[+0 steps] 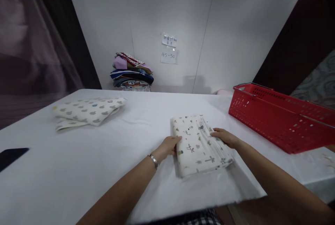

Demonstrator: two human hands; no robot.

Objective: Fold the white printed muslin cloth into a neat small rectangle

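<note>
A folded white cloth [195, 148] with small grey and green plant prints lies near the front edge of the table. My left hand [169, 147], with a silver band on its wrist, grips the cloth's left side, thumb on top and fingers tucked beneath. On the opposite side, my right hand [225, 137] holds the right edge, its thumb over the gathered folds; the other fingers are partly hidden. The right part of the cloth is wrinkled, while the left part lies flatter.
A loosely folded cloth [89, 111] with grey prints lies at the left. Behind the table, a stack of folded fabrics [132, 73] stands by the wall under paper signs [169, 56]. A red basket [277, 116] occupies the right side. A dark flat object [12, 157] rests at far left.
</note>
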